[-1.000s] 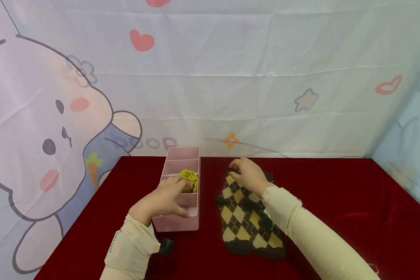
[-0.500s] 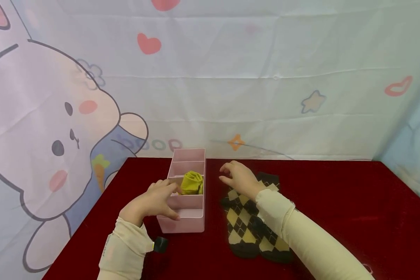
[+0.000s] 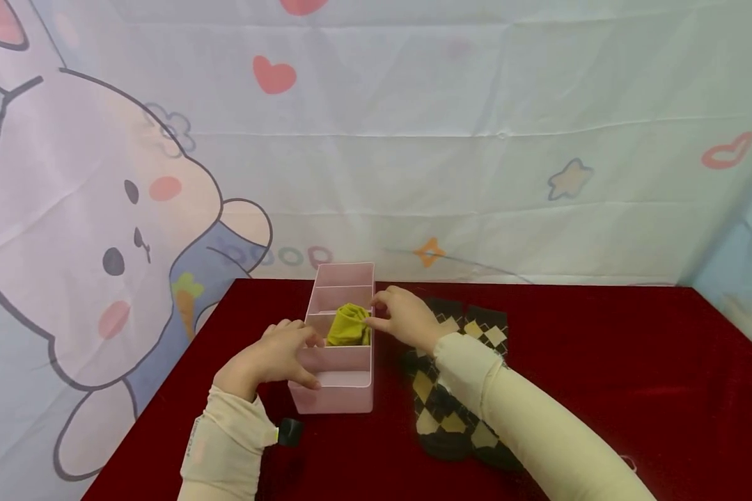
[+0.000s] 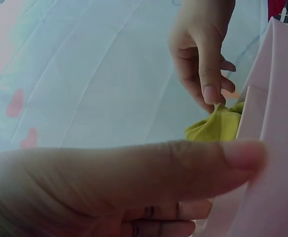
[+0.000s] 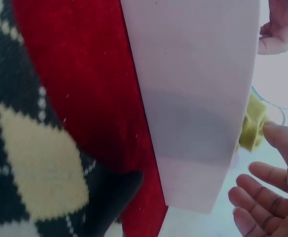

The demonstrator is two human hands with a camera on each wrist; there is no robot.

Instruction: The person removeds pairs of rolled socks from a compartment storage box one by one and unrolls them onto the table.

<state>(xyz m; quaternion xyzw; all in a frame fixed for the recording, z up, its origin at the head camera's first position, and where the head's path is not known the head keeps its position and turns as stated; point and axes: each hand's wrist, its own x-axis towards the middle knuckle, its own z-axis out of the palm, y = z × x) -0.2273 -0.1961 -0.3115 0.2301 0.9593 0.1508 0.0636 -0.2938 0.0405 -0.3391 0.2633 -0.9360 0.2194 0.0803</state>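
Note:
In the head view a long pink divided box (image 3: 332,400) stands left of centre. A rolled yellow cloth (image 3: 349,325) sits in the compartment behind the front one and sticks up above the walls. My left hand (image 3: 276,358) is over the box's left side, fingers spread, index near the cloth and thumb at the front rim. My right hand (image 3: 407,319) reaches over the right rim. Its thumb touches the cloth's edge, with the other fingers apart from the thumb in the right wrist view. A pair of argyle socks (image 3: 454,421) lies flat, partly hidden under my right forearm.
Dark red cloth (image 3: 601,362) covers the table. A pale printed curtain (image 3: 445,139) hangs behind its far edge. Low dividers split the pink box into several compartments. A small black device (image 3: 290,432) sticks out from my left cuff.
My right hand has left the top of the socks and moved left to the yellow cloth. My left hand has drawn back left, off the cloth. The view has shifted slightly.

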